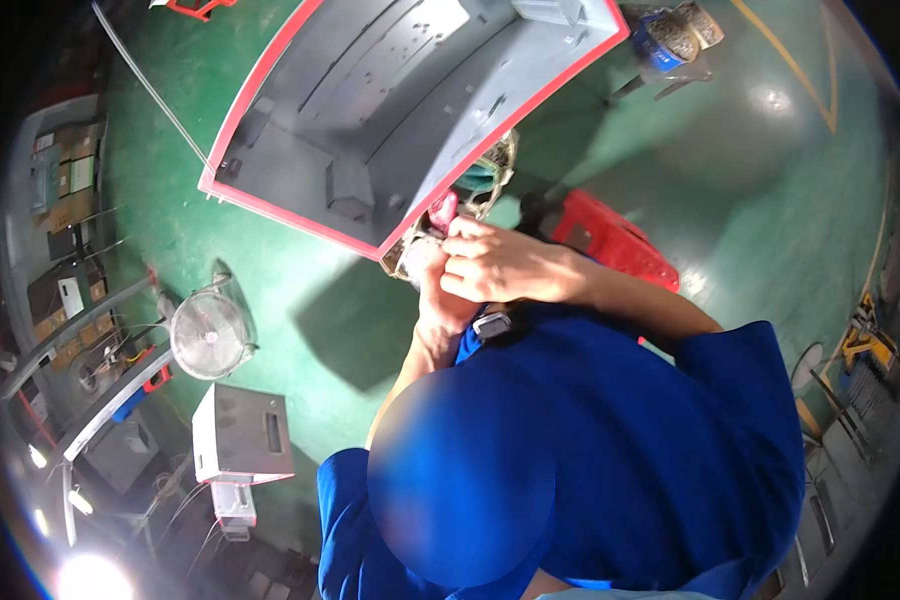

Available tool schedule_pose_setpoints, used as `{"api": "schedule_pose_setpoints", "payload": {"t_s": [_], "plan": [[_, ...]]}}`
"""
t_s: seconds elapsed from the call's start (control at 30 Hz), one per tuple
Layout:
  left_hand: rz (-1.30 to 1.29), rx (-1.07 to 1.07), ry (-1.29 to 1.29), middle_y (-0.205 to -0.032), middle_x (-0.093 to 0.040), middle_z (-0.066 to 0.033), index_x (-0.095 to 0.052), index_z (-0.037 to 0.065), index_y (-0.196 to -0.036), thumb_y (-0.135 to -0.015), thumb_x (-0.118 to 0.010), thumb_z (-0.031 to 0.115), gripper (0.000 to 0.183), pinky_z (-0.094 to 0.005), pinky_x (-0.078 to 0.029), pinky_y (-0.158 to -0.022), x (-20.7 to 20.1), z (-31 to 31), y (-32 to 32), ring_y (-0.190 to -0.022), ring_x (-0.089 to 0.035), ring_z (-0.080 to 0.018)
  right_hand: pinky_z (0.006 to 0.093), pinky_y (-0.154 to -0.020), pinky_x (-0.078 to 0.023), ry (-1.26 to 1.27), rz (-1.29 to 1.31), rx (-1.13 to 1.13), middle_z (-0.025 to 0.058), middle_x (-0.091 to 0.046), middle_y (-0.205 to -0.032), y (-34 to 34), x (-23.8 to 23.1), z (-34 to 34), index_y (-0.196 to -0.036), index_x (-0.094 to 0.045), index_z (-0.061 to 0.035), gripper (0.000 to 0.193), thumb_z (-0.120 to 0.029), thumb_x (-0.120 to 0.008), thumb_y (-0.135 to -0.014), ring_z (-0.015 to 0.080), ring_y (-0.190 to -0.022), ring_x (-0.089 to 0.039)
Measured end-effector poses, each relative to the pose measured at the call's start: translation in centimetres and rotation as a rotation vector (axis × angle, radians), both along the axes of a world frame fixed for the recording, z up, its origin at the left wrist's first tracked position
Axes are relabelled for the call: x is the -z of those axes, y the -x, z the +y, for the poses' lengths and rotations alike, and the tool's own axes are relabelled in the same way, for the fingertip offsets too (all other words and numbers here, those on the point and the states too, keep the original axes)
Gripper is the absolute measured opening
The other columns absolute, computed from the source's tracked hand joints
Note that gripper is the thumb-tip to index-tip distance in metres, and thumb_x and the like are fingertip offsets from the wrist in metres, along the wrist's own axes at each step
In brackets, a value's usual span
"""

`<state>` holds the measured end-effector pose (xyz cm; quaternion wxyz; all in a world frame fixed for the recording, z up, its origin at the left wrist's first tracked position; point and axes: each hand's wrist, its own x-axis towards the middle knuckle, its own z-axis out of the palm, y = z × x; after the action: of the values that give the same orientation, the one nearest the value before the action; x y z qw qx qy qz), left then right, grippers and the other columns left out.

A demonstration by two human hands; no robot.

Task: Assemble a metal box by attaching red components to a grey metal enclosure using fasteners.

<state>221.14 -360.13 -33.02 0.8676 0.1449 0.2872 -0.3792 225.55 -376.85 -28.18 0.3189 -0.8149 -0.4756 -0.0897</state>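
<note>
My left hand and my right hand come together in front of my body, close to the near corner of a large grey metal cabinet with red-edged rims. Both hands have their fingers curled in. Whatever they grip is hidden between them. A crumpled pink-red piece shows just beyond my right fingertips; I cannot tell whether it is held. Behind the hands, partly under the cabinet's edge, is an open bag-like container with a green item in it.
A red plastic stool stands right of my hands. Farther right is a blue bucket of small parts. On the left are a round floor fan and a grey metal box. A pale rod reaches the cabinet's left corner.
</note>
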Motion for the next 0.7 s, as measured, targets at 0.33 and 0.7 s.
{"api": "schedule_pose_setpoints", "payload": {"t_s": [0.33,0.7], "plan": [[-0.011,-0.066,0.02,-0.126,-0.048,-0.013,-0.045,0.009,-0.125,-0.094,-0.036,0.042,0.046,-0.0436,-0.037,-0.099,2.2,-0.3,-0.3,-0.118,-0.045,-0.0278,0.0413,-0.09,-0.042,-0.018,0.043,-0.034,0.0071,-0.061,-0.081,-0.7,0.6,-0.8,-0.078,-0.057,-0.0054,0.009,-0.013,-0.055,-0.073,0.0228,-0.09,-0.058],[-0.102,-0.053,-0.05,-0.115,-0.056,-0.009,-0.051,0.007,-0.117,-0.093,-0.045,0.034,0.036,-0.0365,-0.041,-0.095,-0.8,-4.9,-4.0,-0.108,-0.052,-0.0209,0.0357,-0.085,-0.043,-0.009,0.026,0.04,0.0043,-0.057,-0.078,-2.9,0.7,-3.3,-0.074,-0.054,-0.0065,0.008,-0.014,-0.055,-0.072,0.0195,-0.086,-0.056]]}}
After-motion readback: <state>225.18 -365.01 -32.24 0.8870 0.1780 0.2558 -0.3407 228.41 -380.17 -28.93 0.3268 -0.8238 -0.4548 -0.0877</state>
